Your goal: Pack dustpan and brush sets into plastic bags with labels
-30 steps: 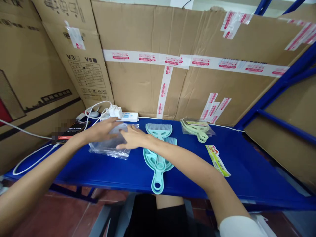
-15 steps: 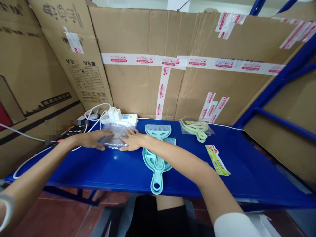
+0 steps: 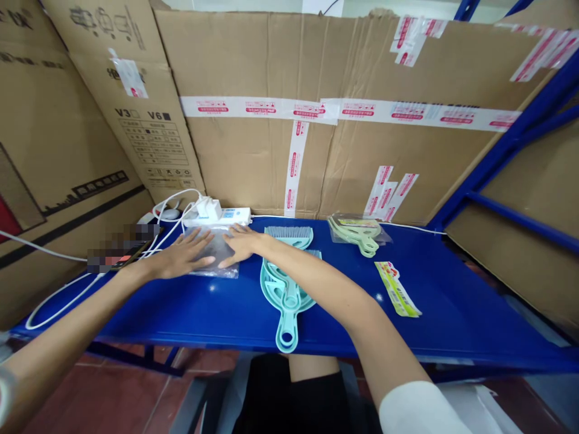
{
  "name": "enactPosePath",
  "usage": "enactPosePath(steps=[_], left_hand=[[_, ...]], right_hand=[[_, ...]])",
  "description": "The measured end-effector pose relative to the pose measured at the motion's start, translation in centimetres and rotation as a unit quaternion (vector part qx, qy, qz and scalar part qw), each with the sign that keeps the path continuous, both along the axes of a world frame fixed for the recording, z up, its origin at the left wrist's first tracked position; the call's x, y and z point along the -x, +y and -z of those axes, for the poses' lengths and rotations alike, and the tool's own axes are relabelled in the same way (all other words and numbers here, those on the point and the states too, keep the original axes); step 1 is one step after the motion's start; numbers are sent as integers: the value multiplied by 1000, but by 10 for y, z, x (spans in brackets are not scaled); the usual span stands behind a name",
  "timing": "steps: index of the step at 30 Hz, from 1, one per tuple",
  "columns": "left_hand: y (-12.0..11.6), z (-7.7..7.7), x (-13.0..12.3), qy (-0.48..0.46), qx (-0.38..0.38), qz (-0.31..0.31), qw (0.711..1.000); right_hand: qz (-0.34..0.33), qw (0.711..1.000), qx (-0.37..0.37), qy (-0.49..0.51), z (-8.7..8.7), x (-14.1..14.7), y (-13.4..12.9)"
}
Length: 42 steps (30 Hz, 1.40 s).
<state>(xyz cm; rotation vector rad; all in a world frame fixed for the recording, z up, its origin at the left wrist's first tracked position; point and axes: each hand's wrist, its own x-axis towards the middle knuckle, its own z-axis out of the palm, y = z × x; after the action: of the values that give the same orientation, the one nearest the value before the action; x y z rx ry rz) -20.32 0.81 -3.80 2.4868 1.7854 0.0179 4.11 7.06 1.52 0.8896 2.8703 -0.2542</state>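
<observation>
A clear plastic bag [image 3: 213,254] lies flat on the blue table at the left, in front of the power strip. My left hand [image 3: 184,256] rests on its left part with the fingers spread. On its right part lies my right hand [image 3: 242,242], open too, fingers apart. Beneath and beside my right forearm is a turquoise dustpan [image 3: 286,330] with small brushes [image 3: 289,233] whose grey bristles point away from me; the forearm hides part of this set. Farther right sits a pale green brush and dustpan set [image 3: 357,232] in clear wrapping.
A yellow-green label card [image 3: 397,290] lies on the right of the blue table [image 3: 190,319]. At the back left stands a white power strip [image 3: 233,216] with plugs and loose white cables, near a phone [image 3: 124,250]. Cardboard panels [image 3: 244,163] and a blue metal frame [image 3: 493,154] enclose the table.
My hands have spread over the bag, the left moving right and onto it. The bag now lies flatter, with less of its surface crumpled. The view has shifted slightly.
</observation>
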Motion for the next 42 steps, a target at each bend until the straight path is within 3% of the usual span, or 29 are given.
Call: enactPosePath(steps=[5,10,14,18,21,25,27,29,31,35,38,42], left_hand=[[-4,31,7,-1,0,15,1000],[5,37,19,-14,-21,-6,1000],[8,30,22,0,-27,-24,999],[3,5,11,-8,-82,3,997],[-8,-28,-20,-44,-89,94,991],[-50,-64,-101,-135,-98,193,967],[-82,-67,-149,-165,-113,270,942],[-114,-59,-191,-156,-138,327,922],[-138,-46,-219,-118,-194,325,918],[-147,-33,-236,-132,-208,255,935],[-131,-41,-232,-173,-134,206,954],[-109,-57,-230,-225,-19,215,950]], right_hand=[[73,992,76,-71,19,-4,1],[75,993,62,-60,21,2,6],[54,998,11,22,-5,-15,9],[48,994,-57,82,-47,-68,12],[44,997,-36,60,-68,-111,2],[57,998,11,1,-62,-149,-34],[50,999,14,-5,-52,-158,-53],[50,999,-9,5,-42,-165,-67],[74,996,-40,19,-37,-171,-74],[106,992,-47,47,-38,-189,-69],[70,996,20,48,-42,-200,-53],[35,992,114,33,-47,-202,-30]])
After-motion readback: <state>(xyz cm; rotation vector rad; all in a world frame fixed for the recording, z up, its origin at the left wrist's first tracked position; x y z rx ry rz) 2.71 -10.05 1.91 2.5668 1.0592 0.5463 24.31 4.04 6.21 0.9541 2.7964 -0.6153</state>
